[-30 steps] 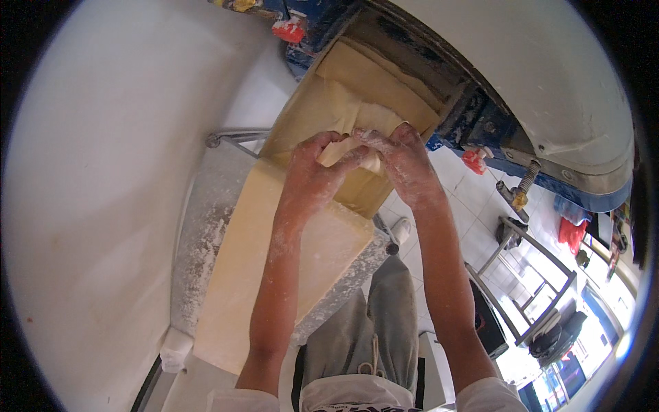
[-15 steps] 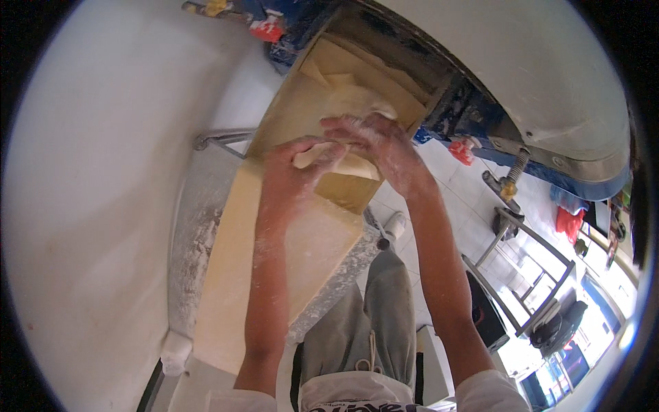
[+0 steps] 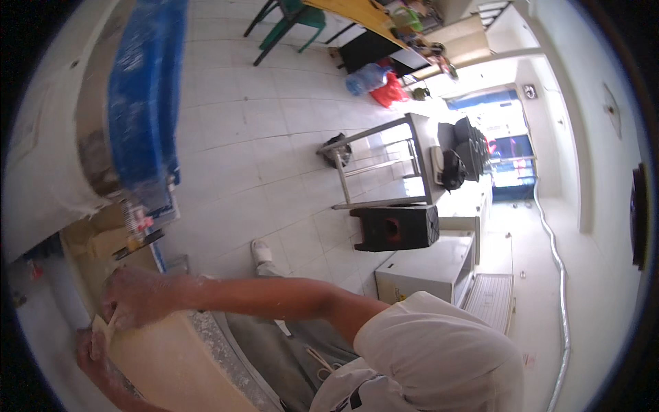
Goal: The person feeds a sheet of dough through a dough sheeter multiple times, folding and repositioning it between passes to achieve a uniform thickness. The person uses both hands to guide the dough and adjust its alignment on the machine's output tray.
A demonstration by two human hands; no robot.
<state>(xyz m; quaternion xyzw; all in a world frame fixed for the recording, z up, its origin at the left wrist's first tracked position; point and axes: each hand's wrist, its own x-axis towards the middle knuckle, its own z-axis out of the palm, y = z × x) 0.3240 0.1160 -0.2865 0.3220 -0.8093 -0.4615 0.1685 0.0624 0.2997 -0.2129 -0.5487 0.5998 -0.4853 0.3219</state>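
At the lower left, my right hand (image 3: 141, 296) is bent over a pale flap of dough (image 3: 104, 329), its fingers closed on the flap's edge. My left hand (image 3: 93, 349) pinches the same flap from the near left side, with the thumb and fingers around it. Both hands are dusted with flour. Below them stretches a wide pale yellow sheet (image 3: 165, 364), smooth like dough, on a floured grey metal table (image 3: 220, 343). Beyond my hands, more pale yellow material (image 3: 89, 240) lies at the mouth of a blue and white machine (image 3: 144, 103).
White floor tiles (image 3: 226, 172) spread to the right of the machine. A metal-framed stand (image 3: 377, 199), a black box-like unit (image 3: 395, 228) and a white cabinet (image 3: 425, 268) stand on the right. A green chair (image 3: 302, 20) and a yellow-topped table (image 3: 357, 14) are at the far side.
The view has swung to the right, so the hands now appear at the lower left. Both hands have left the machine's mouth and come closer together on the pale flap.
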